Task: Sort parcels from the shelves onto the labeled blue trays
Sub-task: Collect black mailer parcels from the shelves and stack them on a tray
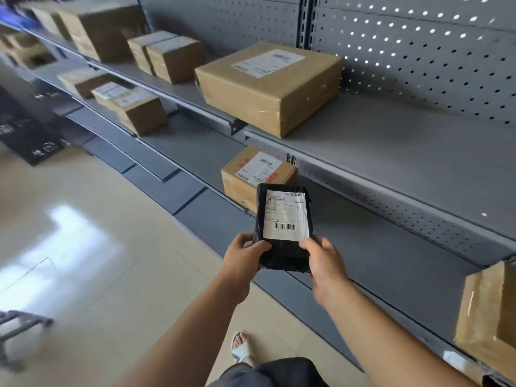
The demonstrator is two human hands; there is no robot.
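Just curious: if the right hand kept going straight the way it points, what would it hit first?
Probably the small labelled box on the lower shelf, just beyond the black parcel that the right hand grips; depth is hard to judge.

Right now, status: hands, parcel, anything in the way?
Left hand and right hand grip black parcel at near end, label up. Parcel off the shelf. Nothing in the way.
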